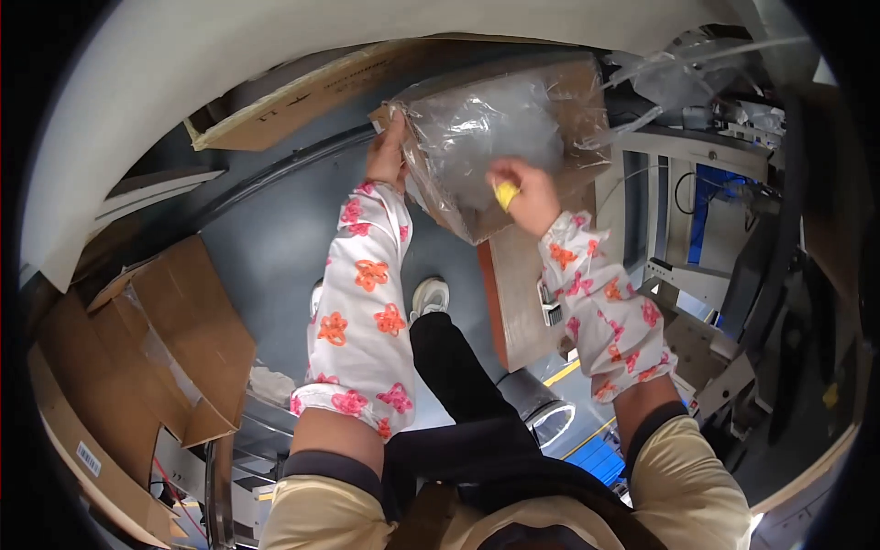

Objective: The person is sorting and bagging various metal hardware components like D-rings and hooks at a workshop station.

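Brown rectangular cardboard box [587, 87] with clear, crinkled plastic film [477, 128]: your left hand [389, 151] grasped its left side; your right hand [529, 194] curled before it, hold indiscernible.

Factory workshop: metal machinery [687, 279], yellow floor line [561, 374]

Tan bench [524, 316] w/ red-brown edge, nearside of R hand [524, 194]. Plastic-lined box [490, 119], by L hand [389, 151] & under R hand, overlaps bench's far part; contact hidden. Floor [275, 234]: blue-gray, nearside of L hand. On it: shoe [431, 295], btwn hands, nearside; yellow line [562, 373], nearside of R hand.
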Motion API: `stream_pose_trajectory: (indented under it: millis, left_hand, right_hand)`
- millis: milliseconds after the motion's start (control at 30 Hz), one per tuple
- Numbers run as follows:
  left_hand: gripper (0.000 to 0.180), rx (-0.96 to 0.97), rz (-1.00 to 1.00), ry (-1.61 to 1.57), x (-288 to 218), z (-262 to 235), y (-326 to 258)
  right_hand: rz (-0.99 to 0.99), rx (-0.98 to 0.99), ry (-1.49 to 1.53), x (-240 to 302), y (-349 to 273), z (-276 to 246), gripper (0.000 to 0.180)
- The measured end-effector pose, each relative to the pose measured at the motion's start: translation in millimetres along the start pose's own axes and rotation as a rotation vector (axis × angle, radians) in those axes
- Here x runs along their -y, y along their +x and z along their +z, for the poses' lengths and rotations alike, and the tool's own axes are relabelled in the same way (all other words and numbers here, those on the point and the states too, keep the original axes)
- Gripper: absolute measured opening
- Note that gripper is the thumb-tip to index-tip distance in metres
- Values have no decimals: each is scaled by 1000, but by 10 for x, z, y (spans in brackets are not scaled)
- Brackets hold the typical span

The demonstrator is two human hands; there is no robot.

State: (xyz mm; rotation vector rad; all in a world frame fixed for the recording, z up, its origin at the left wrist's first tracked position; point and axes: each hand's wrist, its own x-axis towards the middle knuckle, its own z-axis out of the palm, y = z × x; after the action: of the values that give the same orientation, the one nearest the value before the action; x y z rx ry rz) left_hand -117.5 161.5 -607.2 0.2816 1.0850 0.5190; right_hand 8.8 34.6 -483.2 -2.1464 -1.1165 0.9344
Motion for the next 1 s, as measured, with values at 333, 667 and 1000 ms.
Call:
stream_pose_trajectory:
  millis: [333,667,1000]
  left_hand:
    - [25,109,246,275,-171,233,-794]
    - [22,370,656,660,13,508,-1129]
    - [37,-164,326,1360,570,1043,264]
  right_hand:
    - [-539,12,-675,180,1174,-82,43]
    - [-604,219,-829,79,670,-599,22]
    - [-377,279,-824,200,-203,-1152,17]
